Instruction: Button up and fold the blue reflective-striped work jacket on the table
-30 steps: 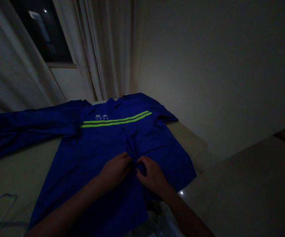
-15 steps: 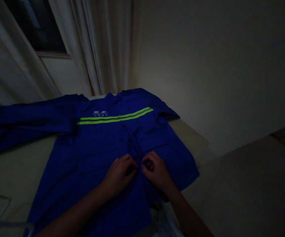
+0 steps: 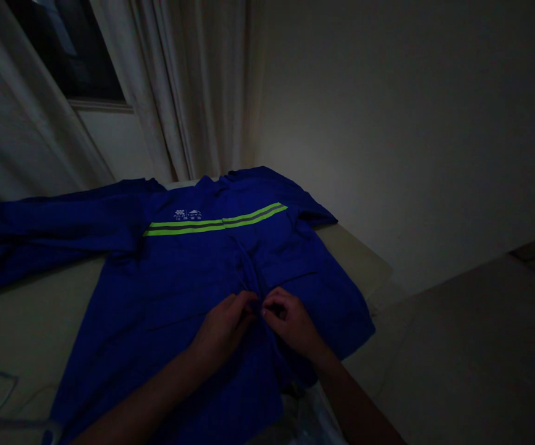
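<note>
A blue work jacket [image 3: 179,272] lies spread front side up, with a yellow-green and grey reflective stripe [image 3: 184,228] across its chest and a white printed logo above the stripe. Its sleeve stretches off to the left. My left hand [image 3: 223,321] is closed in a pinch on one edge of the front opening, low on the jacket. Close beside it, my right hand [image 3: 290,318] pinches the other edge, thumb and forefinger curled together. The fingertips almost meet at the placket [image 3: 249,266]. Any button or fastener between them is too dark and small to make out.
Under the jacket is a pale table [image 3: 360,247], its far right corner showing. Thin metal wire, perhaps a hanger [image 3: 12,423], lies at the lower left. Light curtains [image 3: 202,93] and a dark window [image 3: 73,49] stand behind, with a plain wall [image 3: 388,123] at right.
Both hands have shifted slightly, the fingertips drawing closer together at the jacket's front edges. The left fingers have closed more tightly. The jacket lies almost as before.
</note>
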A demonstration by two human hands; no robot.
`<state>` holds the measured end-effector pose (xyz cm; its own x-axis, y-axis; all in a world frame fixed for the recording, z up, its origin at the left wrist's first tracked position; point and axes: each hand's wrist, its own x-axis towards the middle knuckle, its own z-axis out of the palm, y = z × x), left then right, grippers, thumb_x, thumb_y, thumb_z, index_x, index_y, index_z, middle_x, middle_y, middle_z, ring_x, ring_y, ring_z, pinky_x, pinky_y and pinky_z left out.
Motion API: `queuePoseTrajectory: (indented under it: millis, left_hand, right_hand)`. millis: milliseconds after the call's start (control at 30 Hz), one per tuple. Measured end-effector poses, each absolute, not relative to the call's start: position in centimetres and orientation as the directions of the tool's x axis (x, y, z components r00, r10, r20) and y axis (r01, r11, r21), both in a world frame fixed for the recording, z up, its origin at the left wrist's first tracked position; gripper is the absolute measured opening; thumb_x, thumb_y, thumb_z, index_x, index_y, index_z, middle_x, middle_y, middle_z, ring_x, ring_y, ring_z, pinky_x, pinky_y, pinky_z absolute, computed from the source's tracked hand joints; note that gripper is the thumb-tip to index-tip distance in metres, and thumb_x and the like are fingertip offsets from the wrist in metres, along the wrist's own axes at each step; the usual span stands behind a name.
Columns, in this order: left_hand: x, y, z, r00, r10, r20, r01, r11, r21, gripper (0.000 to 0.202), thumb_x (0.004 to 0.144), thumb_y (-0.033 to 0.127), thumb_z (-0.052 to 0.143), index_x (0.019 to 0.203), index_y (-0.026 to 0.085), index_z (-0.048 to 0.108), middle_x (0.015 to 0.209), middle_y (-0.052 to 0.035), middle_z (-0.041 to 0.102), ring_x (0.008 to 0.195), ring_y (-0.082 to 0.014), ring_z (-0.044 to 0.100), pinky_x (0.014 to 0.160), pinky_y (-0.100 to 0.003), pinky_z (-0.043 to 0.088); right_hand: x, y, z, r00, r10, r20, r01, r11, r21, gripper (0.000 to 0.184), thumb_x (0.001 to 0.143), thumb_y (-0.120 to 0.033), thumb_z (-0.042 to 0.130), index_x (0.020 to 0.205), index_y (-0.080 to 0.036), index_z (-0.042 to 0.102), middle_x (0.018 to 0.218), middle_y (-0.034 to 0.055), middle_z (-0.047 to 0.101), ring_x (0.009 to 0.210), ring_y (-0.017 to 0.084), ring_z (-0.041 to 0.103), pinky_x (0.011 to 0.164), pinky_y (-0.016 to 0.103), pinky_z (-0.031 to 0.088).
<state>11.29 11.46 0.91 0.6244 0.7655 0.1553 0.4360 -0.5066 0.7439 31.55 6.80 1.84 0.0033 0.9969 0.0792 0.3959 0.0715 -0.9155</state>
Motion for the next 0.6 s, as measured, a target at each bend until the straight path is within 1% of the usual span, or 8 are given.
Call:
queuePoseTrajectory:
  millis: [67,133,233,333,400,500,600]
  left_hand:
    - [11.2,11.3,0.9,0.641,0.738,0.208,0.446,-0.58,0.682,0.037,0.1,0.011,0.052,0.133,0.028,0.057,0.107,-0.0031,0.072,0.101,-0.0215,0.068,0.088,-0.035,0.055]
    - [11.1,11.2,0.8,0.666,0.695,0.272,0.454,-0.666,0.591,0.039,0.102,0.011,0.05,0.138,0.026,0.056,0.107,-0.0045,0.072,0.102,-0.0225,0.068,0.09,-0.036,0.055]
    - [11.0,11.2,0.4,0.723,0.611,0.322,0.472,-0.777,0.416,0.042,0.103,0.01,0.05,0.143,0.022,0.055,0.102,-0.0055,0.071,0.096,-0.0237,0.066,0.086,-0.037,0.054]
    - [10.8,11.2,0.0,0.767,0.545,0.338,0.475,-0.837,0.272,0.043,0.101,0.006,0.051,0.141,0.021,0.057,0.098,-0.0054,0.069,0.091,-0.0239,0.064,0.082,-0.038,0.053]
    - [10.7,11.1,-0.2,0.766,0.525,0.372,0.476,-0.851,0.222,0.041,0.099,0.005,0.053,0.137,0.019,0.059,0.098,-0.0055,0.068,0.09,-0.0238,0.063,0.082,-0.038,0.053]
    - [10.7,10.8,0.2,0.756,0.514,0.406,0.484,-0.856,0.183,0.037,0.099,0.005,0.056,0.133,0.016,0.06,0.099,-0.0058,0.068,0.089,-0.0234,0.062,0.082,-0.038,0.052]
    - [10.7,10.7,0.9,0.771,0.503,0.39,0.495,-0.859,0.129,0.035,0.098,0.005,0.058,0.131,0.017,0.06,0.101,-0.0054,0.069,0.088,-0.0235,0.062,0.079,-0.038,0.05]
  right_hand:
    - [31.5,6.7,1.2,0.069,0.993,0.094,0.376,0.061,-0.925,0.005,0.086,-0.024,0.069,0.085,-0.021,0.073,0.093,0.0036,0.065,0.077,0.016,0.064,0.063,0.026,0.048]
    - [31.6,6.7,0.8,0.103,0.989,0.103,0.363,0.06,-0.93,0.005,0.086,-0.024,0.069,0.085,-0.021,0.072,0.093,0.0039,0.064,0.075,0.016,0.064,0.061,0.025,0.048]
    - [31.5,6.6,0.9,0.053,0.993,0.102,0.357,0.077,-0.931,0.005,0.085,-0.024,0.07,0.082,-0.02,0.071,0.091,0.003,0.063,0.071,0.014,0.061,0.058,0.024,0.045]
    - [31.5,6.5,1.3,0.009,0.994,0.111,0.344,0.102,-0.934,0.009,0.087,-0.027,0.071,0.083,-0.019,0.072,0.092,0.0031,0.063,0.071,0.013,0.059,0.058,0.023,0.043]
    - [31.6,6.6,1.6,0.002,0.992,0.123,0.343,0.115,-0.932,0.014,0.09,-0.029,0.069,0.082,-0.019,0.072,0.092,0.0036,0.063,0.073,0.013,0.059,0.06,0.024,0.044]
    - [31.7,6.7,1.6,0.007,0.99,0.14,0.362,0.128,-0.923,0.022,0.094,-0.033,0.066,0.078,-0.019,0.072,0.088,0.0041,0.063,0.076,0.014,0.06,0.063,0.025,0.044]
    - [31.7,6.7,1.5,0.021,0.99,0.136,0.375,0.118,-0.919,0.022,0.094,-0.031,0.066,0.076,-0.019,0.071,0.086,0.0039,0.064,0.075,0.014,0.06,0.062,0.025,0.044]
